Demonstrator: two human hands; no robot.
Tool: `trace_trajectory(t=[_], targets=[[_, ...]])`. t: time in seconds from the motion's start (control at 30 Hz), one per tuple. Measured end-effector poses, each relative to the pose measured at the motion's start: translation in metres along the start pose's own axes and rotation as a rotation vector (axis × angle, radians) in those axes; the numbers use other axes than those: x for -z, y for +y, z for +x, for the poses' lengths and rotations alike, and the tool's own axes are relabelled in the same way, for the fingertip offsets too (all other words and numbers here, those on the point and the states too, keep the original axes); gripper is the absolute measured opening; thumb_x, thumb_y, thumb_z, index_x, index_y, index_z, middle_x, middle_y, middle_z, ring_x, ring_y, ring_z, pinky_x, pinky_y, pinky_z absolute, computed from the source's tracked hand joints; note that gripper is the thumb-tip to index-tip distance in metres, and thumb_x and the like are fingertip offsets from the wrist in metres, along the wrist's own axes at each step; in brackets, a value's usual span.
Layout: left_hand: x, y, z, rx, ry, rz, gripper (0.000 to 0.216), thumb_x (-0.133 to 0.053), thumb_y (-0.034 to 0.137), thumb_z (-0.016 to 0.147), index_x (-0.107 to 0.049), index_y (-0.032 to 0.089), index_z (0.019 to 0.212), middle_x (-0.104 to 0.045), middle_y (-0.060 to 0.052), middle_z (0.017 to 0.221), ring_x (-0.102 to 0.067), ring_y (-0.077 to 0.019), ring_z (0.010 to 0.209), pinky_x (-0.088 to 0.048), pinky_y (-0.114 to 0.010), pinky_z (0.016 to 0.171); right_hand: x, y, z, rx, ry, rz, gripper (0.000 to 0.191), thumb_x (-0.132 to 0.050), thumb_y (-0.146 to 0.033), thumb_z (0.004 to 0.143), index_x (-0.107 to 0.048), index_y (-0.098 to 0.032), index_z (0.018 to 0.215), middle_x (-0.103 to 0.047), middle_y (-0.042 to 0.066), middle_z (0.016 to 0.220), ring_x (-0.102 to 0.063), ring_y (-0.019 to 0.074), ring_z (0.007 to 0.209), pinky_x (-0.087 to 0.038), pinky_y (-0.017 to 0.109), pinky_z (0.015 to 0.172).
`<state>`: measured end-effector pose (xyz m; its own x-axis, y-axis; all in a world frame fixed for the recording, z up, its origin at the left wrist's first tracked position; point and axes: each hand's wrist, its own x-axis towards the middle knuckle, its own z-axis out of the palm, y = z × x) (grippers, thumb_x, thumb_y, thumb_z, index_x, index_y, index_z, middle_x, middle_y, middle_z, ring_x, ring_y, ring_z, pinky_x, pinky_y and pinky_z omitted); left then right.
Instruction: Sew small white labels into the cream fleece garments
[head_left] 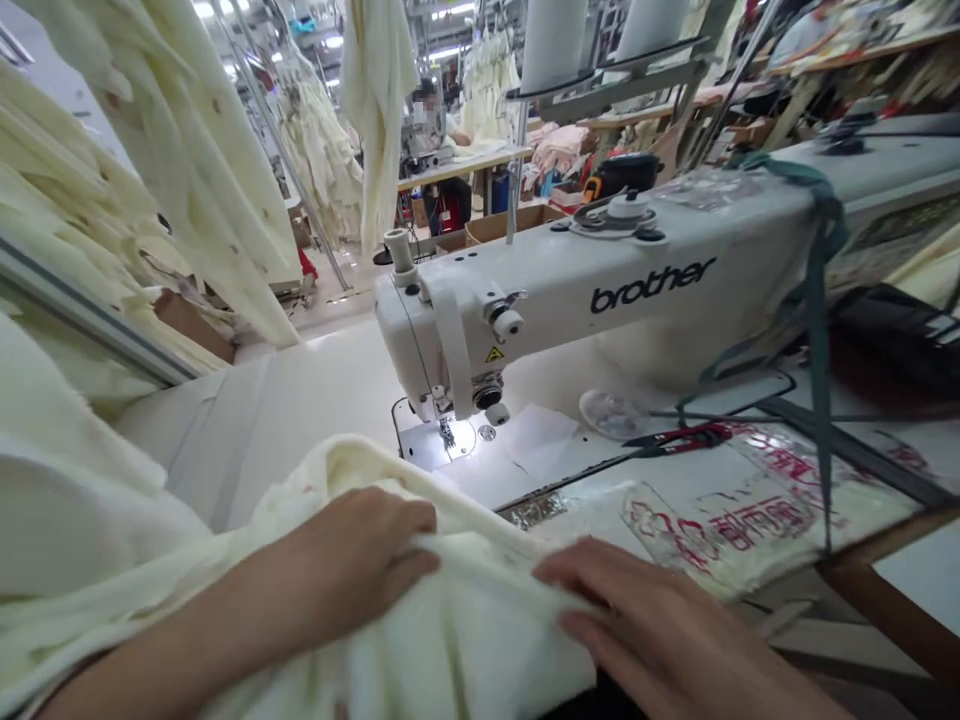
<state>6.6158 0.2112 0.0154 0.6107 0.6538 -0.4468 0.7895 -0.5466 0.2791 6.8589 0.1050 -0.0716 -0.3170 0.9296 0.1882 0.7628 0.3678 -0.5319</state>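
Clock face on whole view, centre = pivot. 10 o'clock: cream garments (202, 130) hanging, some draping low. 9 o'clock: slanted metal rail (82, 310), far left. Between 8 and 9: pale bench (300, 400), its top running on under the machine.

7 o'clock: left hand (367, 555), back up, thumb and fingers pinching a fold of cream fabric (465, 640). Fabric bunched, spreads from the left edge past 6 o'clock, over the near side of the bench; folded top edge just beside the needle plate, apart from the needle.

Centre out to 2 o'clock: white sewing machine (540, 300), "brother" on arm, lamp lit. Its presser foot (447, 435) sits just off centre toward 7. White thread cones (553, 45) above, 12 to 1.

5 o'clock: right hand (637, 610), slightly blurred, thumb and fingers pinching the same fabric further along.

Between 3 and 4: small clear dish (611, 412), then red-handled snips (694, 438) lying just beside it, blades toward the dish. 4 o'clock: plastic sheet (720, 540) with red print. 3 o'clock: green cloth strip (821, 330) tied over machine arm, tail hanging down; far right, black bag (892, 340).
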Motion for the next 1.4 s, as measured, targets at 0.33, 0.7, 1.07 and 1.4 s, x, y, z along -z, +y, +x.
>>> trace_trajectory(t=[0.33, 0.7, 1.07, 1.4], targets=[[-0.033, 0.056, 0.036, -0.053, 0.178, 0.365, 0.018, -0.053, 0.01, 0.079, -0.058, 0.011, 0.096, -0.059, -0.013, 0.094, -0.054, -0.0293, 0.086, -0.044, -0.046, 0.078, 0.013, 0.013, 0.038, -0.283, -0.216, 0.009, 0.013, -0.048, -0.009, 0.082, -0.048, -0.021, 0.075, -0.058, 0.0, 0.079, -0.056, 0.0173, 0.075, -0.038, 0.028, 0.064], [-0.033, 0.002, 0.038, -0.203, 0.115, -0.24, 0.021, -0.048, 0.033, 0.091, -0.051, 0.018, 0.104, -0.061, -0.005, 0.097, -0.056, -0.0186, 0.088, -0.044, -0.032, 0.08, 0.018, 0.01, 0.071, -0.276, -0.345, 0.568, 0.006, -0.053, -0.016, 0.076, -0.051, -0.018, 0.071, -0.056, -0.003, 0.07, -0.049, 0.0108, 0.065, -0.035, 0.021, 0.057], [-0.033, 0.007, 0.041, -0.218, 0.137, -0.356, 0.025, -0.049, 0.039, 0.091, -0.062, 0.018, 0.09, -0.065, -0.001, 0.085, -0.058, -0.0143, 0.077, -0.042, -0.026, 0.072, 0.026, 0.021, 0.089, -0.318, -0.53, 0.826, 0.01, -0.056, -0.024, 0.072, -0.048, -0.017, 0.07, -0.063, 0.002, 0.077, -0.06, 0.013, 0.065, -0.044, 0.023, 0.059], [-0.036, 0.014, 0.04, -0.097, 0.198, -0.389, 0.017, -0.057, 0.033, 0.083, -0.063, 0.02, 0.093, -0.067, -0.001, 0.091, -0.058, -0.0163, 0.079, -0.043, -0.028, 0.075, 0.032, 0.015, 0.092, -0.241, -0.512, 0.614, 0.01, -0.061, -0.025, 0.076, -0.055, -0.017, 0.073, -0.056, -0.003, 0.065, -0.049, 0.0098, 0.061, -0.033, 0.02, 0.052]])
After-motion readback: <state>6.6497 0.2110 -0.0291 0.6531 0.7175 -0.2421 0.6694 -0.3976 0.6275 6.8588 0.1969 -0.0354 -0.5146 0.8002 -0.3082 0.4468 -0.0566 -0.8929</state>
